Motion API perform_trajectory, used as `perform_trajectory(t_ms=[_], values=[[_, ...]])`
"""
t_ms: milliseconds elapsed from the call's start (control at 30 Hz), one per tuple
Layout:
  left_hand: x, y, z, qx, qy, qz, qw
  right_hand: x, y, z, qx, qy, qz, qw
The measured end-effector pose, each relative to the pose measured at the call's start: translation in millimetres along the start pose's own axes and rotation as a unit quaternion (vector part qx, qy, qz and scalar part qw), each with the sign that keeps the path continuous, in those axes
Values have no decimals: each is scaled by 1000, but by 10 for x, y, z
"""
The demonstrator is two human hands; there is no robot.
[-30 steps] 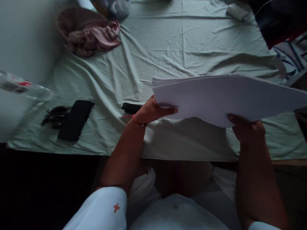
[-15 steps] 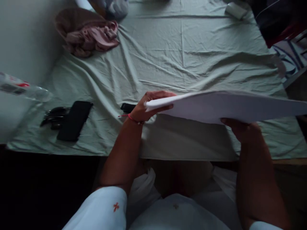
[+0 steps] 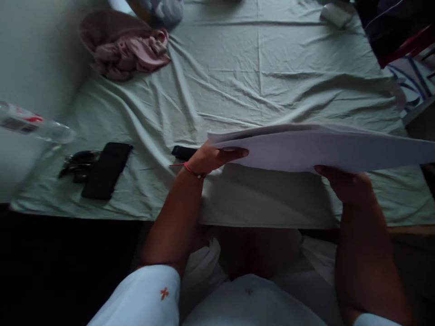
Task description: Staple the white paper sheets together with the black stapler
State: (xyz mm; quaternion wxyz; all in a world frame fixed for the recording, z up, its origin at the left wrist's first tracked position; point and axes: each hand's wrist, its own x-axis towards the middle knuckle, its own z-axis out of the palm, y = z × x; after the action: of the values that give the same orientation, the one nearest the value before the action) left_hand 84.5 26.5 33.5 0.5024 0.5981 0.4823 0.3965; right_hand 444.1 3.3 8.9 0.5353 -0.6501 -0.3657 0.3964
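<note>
A stack of white paper sheets [image 3: 288,149] is held above the near edge of the table, tilted so its near face shows. My left hand [image 3: 217,156], with a red thread on the wrist, grips the stack's left end, thumb on the near face and the other fingers hidden behind. My right hand [image 3: 343,181] grips the lower edge right of the middle, its thumb on the near face and its other fingers out of sight. Along the top the sheets part a little, leaving a dark gap. A small black object [image 3: 182,152] lies just beyond my left wrist, partly covered.
A pale green cloth [image 3: 231,77] with folds covers the table. On the left lie a black phone [image 3: 107,171], a dark bunched object [image 3: 79,165] and a clear plastic bottle [image 3: 37,124]. Pink cloth [image 3: 136,52] sits farther back. A whitish object [image 3: 335,15] is at the far right.
The fingers of my left hand have moved from the top of the stack to behind it. The sheets at its left end have spread apart slightly. My right hand has hardly moved.
</note>
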Motion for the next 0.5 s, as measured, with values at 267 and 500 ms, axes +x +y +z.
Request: perform_trajectory(t_ms=[267, 500], values=[[38, -118, 1, -125, -51, -35, 990, -8, -64, 76, -15, -59, 17, 998], [7, -65, 68, -253, -33, -84, 963, -43, -75, 163, 86, -27, 29, 995]])
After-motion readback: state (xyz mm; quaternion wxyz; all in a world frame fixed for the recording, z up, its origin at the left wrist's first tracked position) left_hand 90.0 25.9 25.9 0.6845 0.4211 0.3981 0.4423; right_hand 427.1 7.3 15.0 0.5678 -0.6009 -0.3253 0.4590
